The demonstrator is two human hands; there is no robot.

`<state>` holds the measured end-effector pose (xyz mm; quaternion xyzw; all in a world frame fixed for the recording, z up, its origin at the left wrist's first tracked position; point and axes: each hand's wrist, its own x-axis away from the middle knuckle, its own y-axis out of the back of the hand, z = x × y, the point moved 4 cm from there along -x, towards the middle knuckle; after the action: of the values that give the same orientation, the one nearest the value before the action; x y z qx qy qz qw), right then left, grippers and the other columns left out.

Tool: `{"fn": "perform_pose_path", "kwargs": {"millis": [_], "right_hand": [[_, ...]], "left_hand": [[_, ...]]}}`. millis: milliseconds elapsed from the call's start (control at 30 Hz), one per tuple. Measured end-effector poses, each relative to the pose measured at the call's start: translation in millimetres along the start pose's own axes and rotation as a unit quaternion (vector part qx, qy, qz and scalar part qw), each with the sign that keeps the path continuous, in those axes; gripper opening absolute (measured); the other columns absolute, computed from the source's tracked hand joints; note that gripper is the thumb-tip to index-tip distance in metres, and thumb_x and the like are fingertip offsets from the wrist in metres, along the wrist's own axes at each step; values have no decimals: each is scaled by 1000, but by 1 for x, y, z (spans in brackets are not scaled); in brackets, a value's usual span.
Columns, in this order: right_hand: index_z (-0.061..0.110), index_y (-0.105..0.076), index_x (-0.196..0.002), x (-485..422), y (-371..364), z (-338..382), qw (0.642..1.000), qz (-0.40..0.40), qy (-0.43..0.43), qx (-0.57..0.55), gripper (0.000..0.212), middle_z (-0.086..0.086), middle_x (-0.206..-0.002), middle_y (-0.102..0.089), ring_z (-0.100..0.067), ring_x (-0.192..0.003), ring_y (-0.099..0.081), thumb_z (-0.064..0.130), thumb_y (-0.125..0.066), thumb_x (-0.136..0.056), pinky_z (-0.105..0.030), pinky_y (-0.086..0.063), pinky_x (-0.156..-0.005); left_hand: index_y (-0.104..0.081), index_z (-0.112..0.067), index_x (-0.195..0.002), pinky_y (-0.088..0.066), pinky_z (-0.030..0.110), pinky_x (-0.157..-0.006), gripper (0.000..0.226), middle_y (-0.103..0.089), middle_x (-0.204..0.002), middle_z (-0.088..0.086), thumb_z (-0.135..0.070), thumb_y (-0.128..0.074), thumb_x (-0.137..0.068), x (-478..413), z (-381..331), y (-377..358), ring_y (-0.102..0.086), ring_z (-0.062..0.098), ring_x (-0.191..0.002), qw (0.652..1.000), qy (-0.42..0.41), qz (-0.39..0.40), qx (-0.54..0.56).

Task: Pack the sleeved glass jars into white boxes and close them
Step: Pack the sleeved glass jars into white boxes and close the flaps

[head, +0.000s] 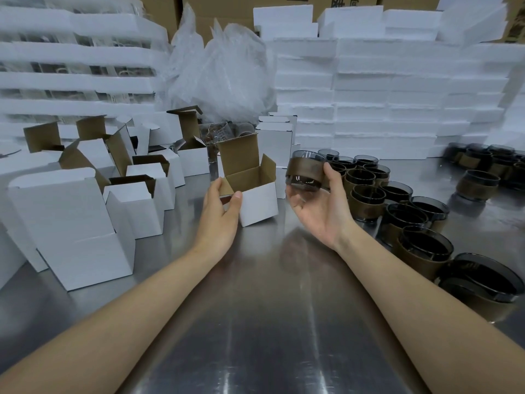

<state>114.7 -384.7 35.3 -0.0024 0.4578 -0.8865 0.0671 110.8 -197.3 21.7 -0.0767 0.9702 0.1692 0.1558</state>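
While the left hand (220, 207) pinches the open white box (255, 194) by its flap, lid upright, the right hand (318, 200) grips a sleeved glass jar (305, 170). Its mouth tilts up and away.

- A brushed, shiny metal worktop (255, 322) fills the foreground, with blurred reflections on its surface.
- Stacks of white polystyrene foam slabs (383, 89) form a wall along the back right, their edges rough.
- More white foam trays (71, 75) are piled at the back left, with clear glassware showing dimly in the gaps between layers.
- A crumpled heap of clear plastic bags (224, 69) stands between the two foam stacks.
- Brown cardboard cartons (216, 9) rise behind everything; one at the top carries dark printed characters.
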Motion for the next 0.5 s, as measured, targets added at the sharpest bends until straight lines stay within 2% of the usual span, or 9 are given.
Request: {"fn": "perform_pose_path", "kwargs": {"millis": [100, 200, 300, 400, 500], "right_hand": [[4, -57, -120, -1, -1, -2, 1000, 11, 20, 21, 42, -16, -109, -65, -29, -97, -64, 37, -47, -95, -28, -50, -89], [5, -50, -127, -1, -9, -2, 998, 18, 53, 29, 47, -17, -117, -60, -29, -105, -61, 31, -56, -89, -35, -52, -92], [9, -44, -127, 1, -20, 3, 986, 26, 114, 115, 48, -14, -120, -56, -26, -107, -59, 20, -59, -83, -40, -48, -98], [14, -48, -124, 9, -25, 10, 946, -7, 192, 262, 47, -12, -122, -58, -24, -110, -60, 17, -67, -82, -42, -47, -100], [24, -48, -125, 19, -32, 16, 870, -23, 285, 401, 54, -2, -120, -59, -9, -111, -59, 26, -75, -78, -26, -47, -99]], "left_hand": [[-24, -24, -148, -35, 33, -109, 53, -40, -148, -1, -39, -43, -100, 0, 0, 0, -41, 16, -131, 1000, -2, -4, -1], [-26, -24, -147, -34, 35, -111, 52, -41, -146, -1, -38, -44, -100, 0, 0, 1, -41, 16, -131, 1000, -5, -7, 2], [-28, -24, -146, -36, 39, -110, 51, -44, -144, -1, -37, -45, -99, 1, 0, 2, -43, 16, -130, 1000, -9, -6, 12], [-30, -26, -145, -36, 37, -110, 51, -45, -144, -1, -39, -47, -98, 1, 0, 2, -44, 16, -130, 1000, -10, -3, 11], [-34, -26, -143, -35, 29, -106, 49, -46, -142, -2, -38, -48, -98, 2, -1, 1, -45, 15, -128, 1000, -25, 1, 10]]}}
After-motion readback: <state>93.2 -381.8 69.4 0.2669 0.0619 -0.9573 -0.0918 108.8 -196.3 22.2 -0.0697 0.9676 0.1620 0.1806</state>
